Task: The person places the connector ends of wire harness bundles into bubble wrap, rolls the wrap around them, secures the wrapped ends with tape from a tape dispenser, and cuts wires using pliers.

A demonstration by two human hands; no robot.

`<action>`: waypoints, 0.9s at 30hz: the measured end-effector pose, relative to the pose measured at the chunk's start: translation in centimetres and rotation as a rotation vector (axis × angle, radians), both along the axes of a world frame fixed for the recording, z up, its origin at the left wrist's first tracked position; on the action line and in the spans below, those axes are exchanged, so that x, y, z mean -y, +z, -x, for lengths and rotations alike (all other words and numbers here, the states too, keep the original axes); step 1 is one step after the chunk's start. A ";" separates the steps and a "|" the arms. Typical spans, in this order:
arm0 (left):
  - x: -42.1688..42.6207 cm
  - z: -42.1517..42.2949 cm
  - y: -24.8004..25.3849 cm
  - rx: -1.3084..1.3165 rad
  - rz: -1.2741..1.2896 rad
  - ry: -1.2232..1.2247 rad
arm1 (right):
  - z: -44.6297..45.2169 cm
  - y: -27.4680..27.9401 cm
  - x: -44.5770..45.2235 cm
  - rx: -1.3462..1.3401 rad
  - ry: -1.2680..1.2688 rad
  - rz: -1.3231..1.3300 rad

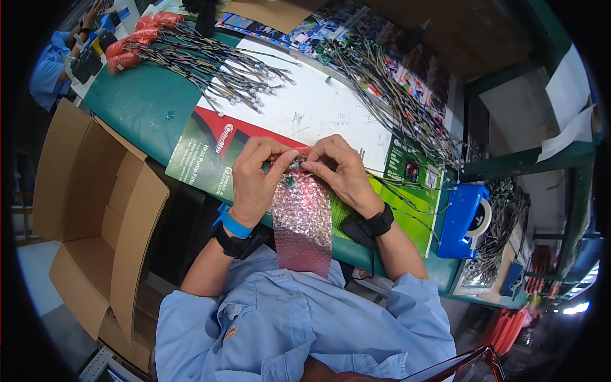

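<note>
A strip of pink bubble wrap [302, 223] hangs from the table edge toward my lap. My left hand [258, 175] pinches at its upper end, thumb and forefinger pressed together. Opposite it, my right hand [344, 172] also has its fingers closed on the top of the wrap, close to the left fingertips. Something small sits between the fingertips, partly hidden, and I cannot make out its kind. A small green piece [290, 181] shows on the wrap just below. Under my hands lies a printed cardboard sheet [203, 156] in red and green.
Wire harnesses [223, 70], some ends in red wrap [124, 54], lie at the back left. More cables [394, 95] spread at the back right. A blue tape dispenser [461, 219] stands right; an open carton [95, 223] stands left. Another person's blue sleeve [48, 79] is far left.
</note>
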State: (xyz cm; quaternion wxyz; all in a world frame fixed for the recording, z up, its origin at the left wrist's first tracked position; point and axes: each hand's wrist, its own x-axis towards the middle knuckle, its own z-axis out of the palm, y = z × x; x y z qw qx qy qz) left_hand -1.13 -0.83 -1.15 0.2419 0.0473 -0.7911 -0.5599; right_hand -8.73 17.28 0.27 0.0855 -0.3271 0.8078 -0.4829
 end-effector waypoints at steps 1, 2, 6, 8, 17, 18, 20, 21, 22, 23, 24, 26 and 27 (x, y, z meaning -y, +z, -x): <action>0.1 0.0 -0.2 0.001 -0.001 -0.001 | 0.0 -0.2 0.0 0.032 -0.005 0.005; 0.2 0.1 -0.5 -0.038 0.052 0.017 | 0.0 -0.2 0.0 0.063 -0.010 0.011; 0.6 -0.7 0.2 0.002 0.047 -0.104 | 0.0 0.1 -0.1 0.016 -0.014 -0.029; 0.8 -0.8 0.0 0.006 0.036 -0.120 | 0.0 0.1 -0.1 0.064 -0.009 -0.001; 1.7 -0.7 -0.1 0.020 0.122 -0.214 | 0.0 -0.1 0.0 0.079 0.004 0.000; 1.6 -0.7 -0.3 -0.037 0.198 -0.216 | 0.0 0.1 0.0 0.081 0.005 -0.001; 1.7 -0.8 0.0 0.003 0.167 -0.219 | -0.2 0.6 0.0 0.027 -0.003 -0.041; 1.7 -0.9 0.1 0.041 0.137 -0.219 | -0.2 0.6 0.0 0.026 -0.001 -0.041; 1.7 -0.8 0.1 0.040 0.137 -0.217 | -0.2 0.6 -0.1 -0.048 0.002 -0.033; 1.7 -0.7 0.0 0.003 0.163 -0.209 | -0.2 0.6 -0.3 -0.123 0.005 -0.024; 1.6 -0.6 -0.1 -0.035 0.190 -0.199 | -0.3 1.0 -0.4 -0.123 0.008 -0.025; 1.6 -0.8 0.3 0.014 0.140 -0.217 | -0.4 1.9 -0.6 -0.464 0.154 -0.170; 1.6 -0.9 0.4 0.063 0.091 -0.236 | -0.6 1.9 -0.4 -0.464 0.154 -0.170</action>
